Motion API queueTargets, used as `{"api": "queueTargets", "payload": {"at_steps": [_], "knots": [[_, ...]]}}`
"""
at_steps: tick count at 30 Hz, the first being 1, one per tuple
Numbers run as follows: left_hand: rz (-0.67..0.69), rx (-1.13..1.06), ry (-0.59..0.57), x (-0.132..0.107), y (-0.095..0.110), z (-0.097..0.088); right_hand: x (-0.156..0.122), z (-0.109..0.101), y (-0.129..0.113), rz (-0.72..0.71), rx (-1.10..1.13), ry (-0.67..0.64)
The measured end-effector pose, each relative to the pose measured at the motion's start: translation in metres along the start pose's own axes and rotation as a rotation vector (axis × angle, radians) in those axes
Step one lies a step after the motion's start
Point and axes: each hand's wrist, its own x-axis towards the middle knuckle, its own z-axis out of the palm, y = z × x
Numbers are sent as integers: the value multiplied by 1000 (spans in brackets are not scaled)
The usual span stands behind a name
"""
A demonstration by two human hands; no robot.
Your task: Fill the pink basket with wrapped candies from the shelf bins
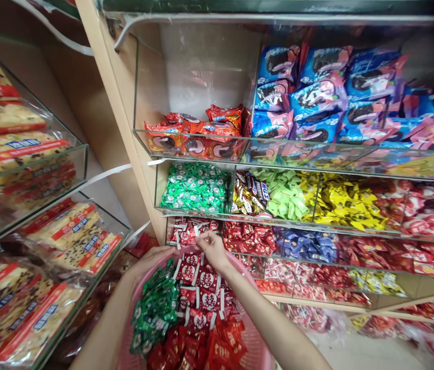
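Observation:
A pink plastic basket (260, 329) sits low in front of me, tilted toward the shelves. My left hand (154, 261) grips its far left rim. At the bin just beyond the rim, my right hand (213, 250) pinches a red-and-white wrapped candy (188, 236) by its end. More candies of that kind lie in this bin. Inside the basket are green wrapped candies (155, 308) on the left, dark red packets with white double-happiness characters (200, 298) at the far side, and bright red packets (224, 347) nearer me.
Glass-fronted bins hold green candies (195, 187), yellow candies (350, 203) and blue-wrapped candies (309, 245). Above them are red packs (217, 133) and blue-and-pink cookie packs (319, 97). Glass shelves of wrapped biscuits (20, 149) stand on the left, past a wooden post (124, 118).

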Motion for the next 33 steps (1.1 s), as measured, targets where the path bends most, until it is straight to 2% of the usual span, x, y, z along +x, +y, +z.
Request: {"api": "queueTargets", "payload": {"at_steps": [5,12,19,33], "knots": [[36,38,-28,6,-3,0,-9,6,6,38,80,-39],[102,114,-111,15,-7,-3,-15,2,11,-20,-23,-106],[111,147,-119,20,-9,-3,-10,-5,17,73,35,-74],[124,188,-131,21,-10,-4,-10,-16,6,214,159,-84]]}}
